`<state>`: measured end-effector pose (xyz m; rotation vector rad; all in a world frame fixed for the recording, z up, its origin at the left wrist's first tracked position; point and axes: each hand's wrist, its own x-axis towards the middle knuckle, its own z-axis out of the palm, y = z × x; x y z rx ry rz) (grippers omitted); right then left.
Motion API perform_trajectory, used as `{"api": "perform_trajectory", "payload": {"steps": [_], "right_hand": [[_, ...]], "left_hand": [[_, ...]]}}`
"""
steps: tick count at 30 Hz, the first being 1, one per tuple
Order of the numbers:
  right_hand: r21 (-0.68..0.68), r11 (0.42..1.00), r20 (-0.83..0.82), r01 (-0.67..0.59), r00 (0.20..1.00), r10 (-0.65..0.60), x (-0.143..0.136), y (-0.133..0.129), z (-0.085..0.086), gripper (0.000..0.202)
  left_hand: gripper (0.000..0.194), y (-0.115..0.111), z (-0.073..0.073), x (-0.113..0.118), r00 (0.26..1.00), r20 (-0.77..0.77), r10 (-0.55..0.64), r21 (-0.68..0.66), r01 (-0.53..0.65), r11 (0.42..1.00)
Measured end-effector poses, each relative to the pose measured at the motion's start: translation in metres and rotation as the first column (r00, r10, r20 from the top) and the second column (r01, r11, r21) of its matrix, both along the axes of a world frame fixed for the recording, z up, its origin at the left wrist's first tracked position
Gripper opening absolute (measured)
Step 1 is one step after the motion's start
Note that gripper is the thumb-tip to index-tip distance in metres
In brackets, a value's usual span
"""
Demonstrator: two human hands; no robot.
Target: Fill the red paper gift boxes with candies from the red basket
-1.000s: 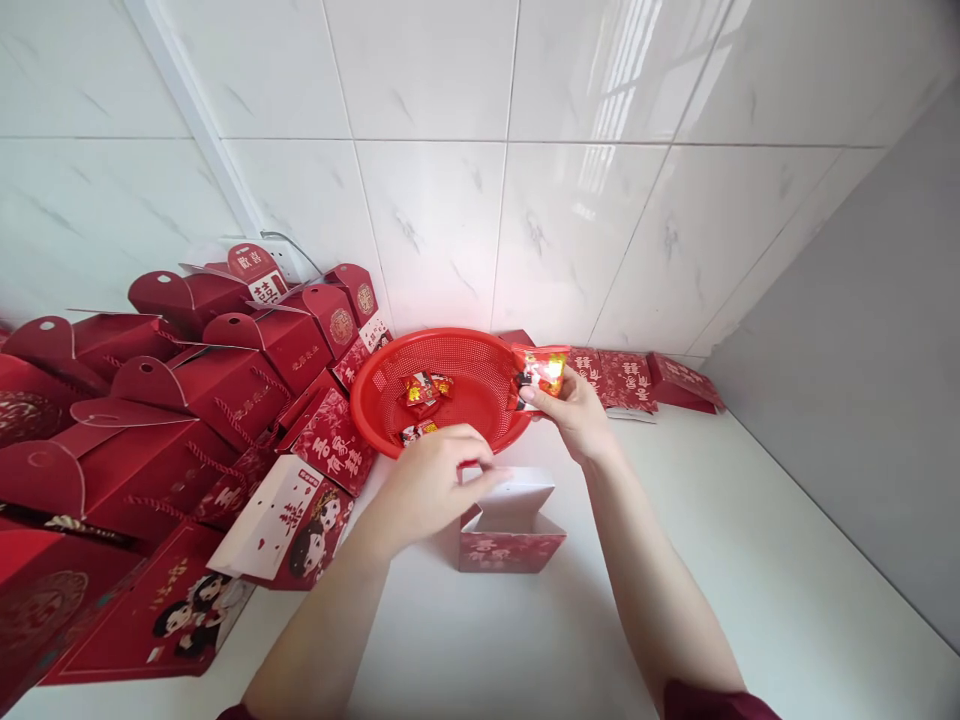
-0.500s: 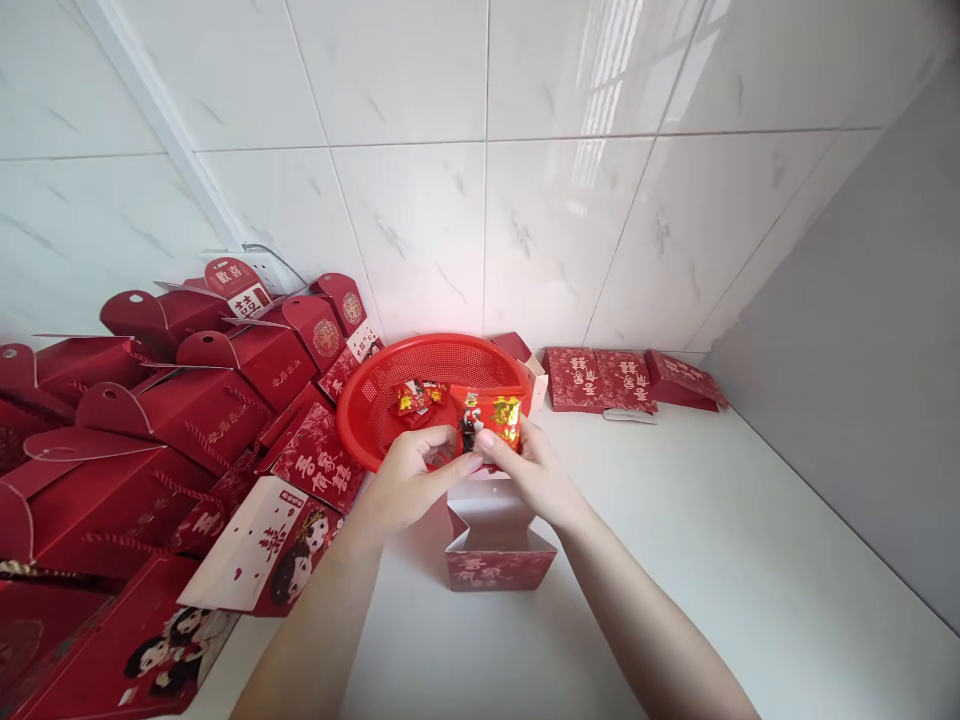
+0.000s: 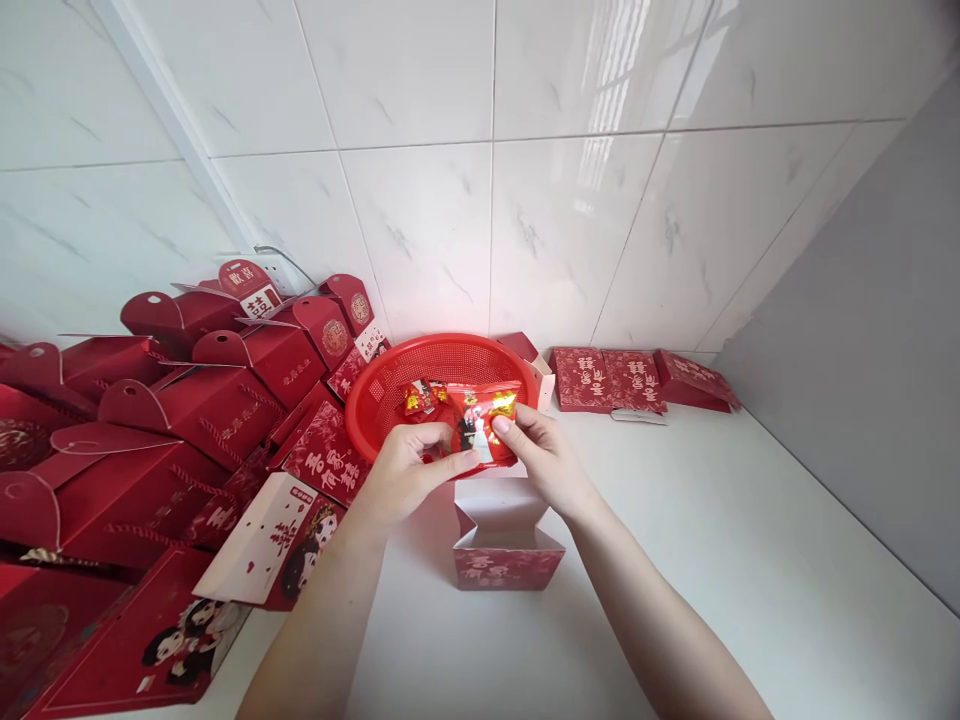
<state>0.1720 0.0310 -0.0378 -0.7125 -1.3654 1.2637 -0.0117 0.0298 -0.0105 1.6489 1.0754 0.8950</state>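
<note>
A shiny red candy packet (image 3: 484, 415) with gold print and a picture of a couple is held up between both hands. My left hand (image 3: 412, 465) grips its left edge with thumb and fingers. At its right side, my right hand (image 3: 544, 455) pinches it, the thumb lying across the front. Below the packet stands an open red gift box (image 3: 510, 568), its pale inside showing. Just behind the hands is a red plastic basket (image 3: 367, 400) with a few similar packets (image 3: 421, 395) in it. The basket's front part is hidden by the hands.
Many red gift boxes (image 3: 247, 365) are piled on the left of the white table (image 3: 675, 560). Flat red cartons (image 3: 581, 378) lie at the back right along the tiled wall (image 3: 420, 230). A grey panel (image 3: 862, 350) borders the right side.
The packet has been tilted and its front now shows more fully between my hands. My right thumb has shifted higher and to the right on it. The view has moved slightly.
</note>
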Motion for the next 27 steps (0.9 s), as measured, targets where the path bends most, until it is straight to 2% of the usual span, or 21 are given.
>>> {"api": "perform_trajectory", "payload": {"steps": [3,5,7,10,13,16,19,22,24,27], "right_hand": [[0.034,0.988,-0.004,0.154,0.988,-0.154,0.0,-0.001,0.0,0.026],[0.047,0.975,-0.004,0.218,0.976,-0.219,0.0,-0.003,0.0,0.025],[0.046,0.98,-0.013,0.193,0.981,-0.192,0.0,-0.004,0.001,0.024],[0.032,0.996,-0.048,0.086,0.995,-0.084,0.0,-0.005,0.002,0.026],[-0.001,1.0,-0.091,0.019,0.996,-0.019,0.001,-0.005,0.003,0.024],[-0.011,1.0,-0.103,0.003,0.995,-0.004,0.002,-0.003,0.003,0.022],[0.015,0.996,-0.074,0.088,0.993,-0.087,0.009,-0.004,0.004,0.023],[0.086,0.958,-0.038,0.275,0.961,-0.273,0.023,-0.008,0.008,0.022],[0.162,0.891,-0.036,0.424,0.905,-0.424,0.037,-0.014,0.011,0.021],[0.285,0.773,-0.072,0.566,0.817,-0.572,0.058,-0.028,0.019,0.019]], "left_hand": [[0.029,0.0,0.0,0.005,0.999,-0.033,0.015,-0.001,-0.015,1.0],[0.031,0.001,-0.001,0.007,1.0,0.005,-0.005,-0.037,0.006,0.999],[0.029,0.001,-0.002,0.008,0.998,0.066,-0.009,-0.049,0.012,0.999],[0.022,0.0,-0.002,0.007,0.993,0.121,0.0,-0.005,0.001,1.0],[0.016,-0.002,0.0,0.005,0.993,0.114,-0.003,0.04,-0.001,0.999],[0.02,-0.003,0.0,0.005,0.996,0.075,-0.037,0.036,0.035,0.999],[0.025,-0.002,0.0,0.006,0.997,-0.035,-0.065,0.07,0.068,0.995],[0.025,-0.003,0.002,0.006,0.967,-0.234,-0.105,0.174,0.148,0.973],[0.012,-0.005,0.004,0.006,0.9,-0.398,-0.18,0.196,0.275,0.941],[0.009,-0.013,0.008,0.007,0.741,-0.612,-0.278,0.146,0.451,0.881]]}}
